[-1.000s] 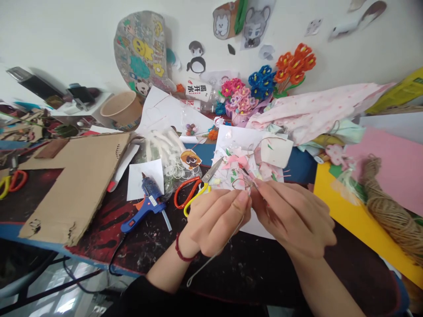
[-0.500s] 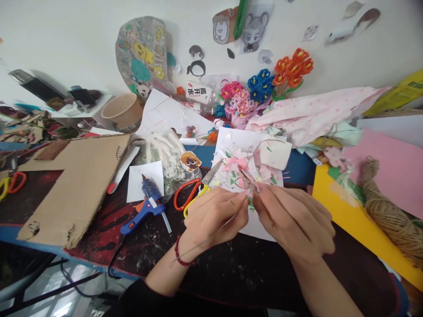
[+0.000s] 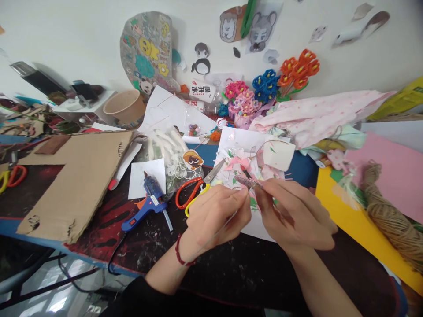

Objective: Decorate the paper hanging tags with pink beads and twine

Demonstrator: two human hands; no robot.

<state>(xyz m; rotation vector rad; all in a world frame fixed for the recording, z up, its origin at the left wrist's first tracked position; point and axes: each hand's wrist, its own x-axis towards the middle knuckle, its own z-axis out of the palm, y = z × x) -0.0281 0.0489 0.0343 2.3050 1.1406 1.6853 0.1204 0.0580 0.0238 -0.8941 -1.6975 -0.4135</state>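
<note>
My left hand (image 3: 220, 213) is closed in a pinch on a thin strand, like wire or thread, whose loose end trails back over the wrist. Facing it, my right hand (image 3: 295, 211) pinches a small flat pinkish-grey piece (image 3: 246, 181). Both sets of fingertips almost meet at this piece, so the exact join between strand and piece is hidden. Beneath them lie white paper (image 3: 259, 229) and pink and green scraps (image 3: 236, 163). Scissors with red and yellow handles (image 3: 190, 192) rest open beside my left hand.
A blue glue gun (image 3: 145, 213) with a cord lies on a white square at left, near cut cardboard (image 3: 82, 176). Bagged white strips (image 3: 167, 147) lie behind. Twine (image 3: 385, 207) and yellow card (image 3: 343, 211) are at right; pipe-cleaner flowers (image 3: 299, 70) stand by the wall.
The pinkish-grey piece at my fingertips has turned and now shows its flat side. My right hand has shifted slightly; my left keeps its pinch. The whole view has moved a little.
</note>
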